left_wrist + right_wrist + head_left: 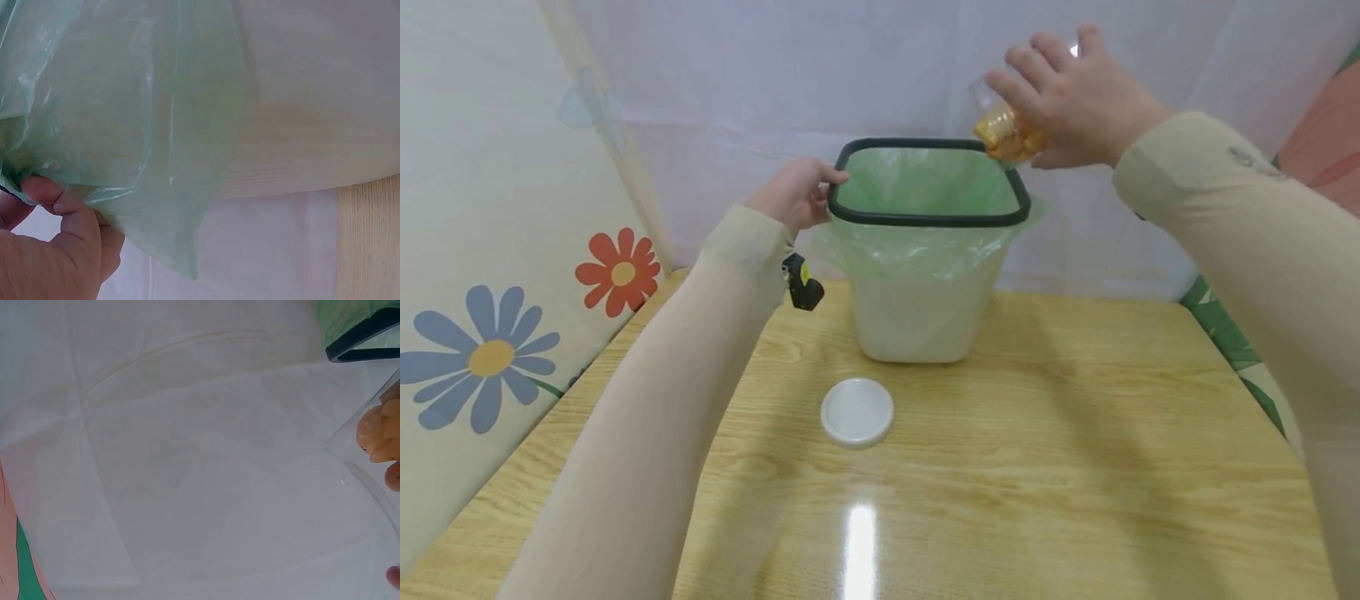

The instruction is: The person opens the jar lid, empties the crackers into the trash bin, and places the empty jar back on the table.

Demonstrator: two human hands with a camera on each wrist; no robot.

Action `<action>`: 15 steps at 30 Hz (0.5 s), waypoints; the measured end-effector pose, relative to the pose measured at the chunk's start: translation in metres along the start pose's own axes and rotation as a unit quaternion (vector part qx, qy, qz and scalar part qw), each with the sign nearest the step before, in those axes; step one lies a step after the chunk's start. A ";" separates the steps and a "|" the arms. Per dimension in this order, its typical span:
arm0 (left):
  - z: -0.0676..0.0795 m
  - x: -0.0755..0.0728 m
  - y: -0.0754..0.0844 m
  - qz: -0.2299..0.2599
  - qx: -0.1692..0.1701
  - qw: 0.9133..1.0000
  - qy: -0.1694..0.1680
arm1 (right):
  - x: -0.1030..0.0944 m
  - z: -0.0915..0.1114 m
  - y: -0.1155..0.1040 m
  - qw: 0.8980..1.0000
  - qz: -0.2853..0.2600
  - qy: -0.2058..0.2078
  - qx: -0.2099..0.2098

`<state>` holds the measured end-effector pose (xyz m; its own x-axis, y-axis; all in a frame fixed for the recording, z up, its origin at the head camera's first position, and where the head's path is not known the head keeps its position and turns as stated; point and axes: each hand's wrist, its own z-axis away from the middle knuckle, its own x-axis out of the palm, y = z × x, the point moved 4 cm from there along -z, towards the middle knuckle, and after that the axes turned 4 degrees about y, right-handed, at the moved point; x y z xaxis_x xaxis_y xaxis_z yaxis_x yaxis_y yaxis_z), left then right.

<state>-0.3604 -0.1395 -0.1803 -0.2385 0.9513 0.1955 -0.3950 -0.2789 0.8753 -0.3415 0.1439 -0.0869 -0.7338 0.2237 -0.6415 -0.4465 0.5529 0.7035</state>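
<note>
A pale trash bin (917, 317) with a black rim (928, 221) stands upright at the back of the table, lined with a translucent green bag (925, 250) folded over its edge. At the rim's left side, my left hand (793, 193) pinches the edge and bag between thumb and fingers; the left wrist view shows this hand (65, 256) beneath the hanging bag (156, 125). My right hand (1075, 104) grips a clear jar (1011, 137), tilted near the rim's back right corner. Orange-yellow pieces (378, 431) lie inside it; their kind is unclear.
A round white lid (857, 412) lies on the wooden table (1037, 467) in front of the bin. White cloth (775, 75) hangs behind it. Flower-patterned panels (490, 358) border the table at the left.
</note>
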 end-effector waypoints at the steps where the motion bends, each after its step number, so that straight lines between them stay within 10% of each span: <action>1: 0.000 0.000 0.000 0.000 0.000 1.000 0.001 | 0.000 0.000 0.000 1.000 0.001 -0.002 -0.002; 15: 0.002 0.001 -0.001 0.000 0.004 1.000 0.002 | 0.002 -0.002 -0.003 1.000 0.010 -0.016 -0.022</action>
<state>-0.3588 -0.1383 -0.1803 -0.2431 0.9504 0.1942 -0.3883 -0.2788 0.8784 -0.3425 0.1414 -0.0899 -0.7255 0.2605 -0.6370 -0.4556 0.5118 0.7283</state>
